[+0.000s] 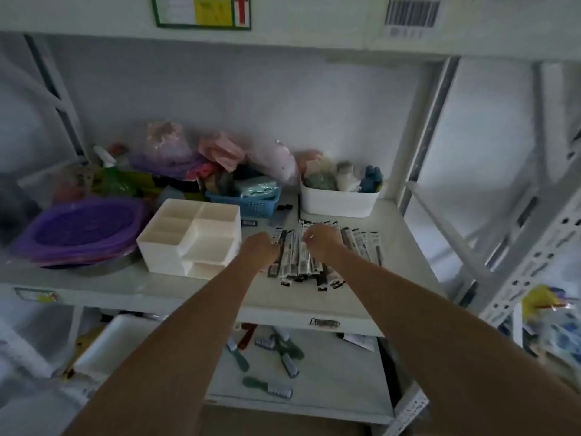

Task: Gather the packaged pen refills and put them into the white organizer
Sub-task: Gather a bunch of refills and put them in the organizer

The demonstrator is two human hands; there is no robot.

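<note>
Several packaged pen refills (297,262) lie in a loose pile on the grey shelf, with more spread out to the right (364,243). My left hand (259,248) presses on the pile's left side and my right hand (322,242) on its right side, both with fingers curled onto the packets. The white organizer (188,237), with several open compartments that look empty, stands just left of my left hand.
A purple basin (81,231) sits at the far left. Behind are a blue basket (251,202), a white bin (339,201) of small items and bagged goods. Shelf uprights (427,127) rise on the right. Brushes (276,354) lie on the lower shelf.
</note>
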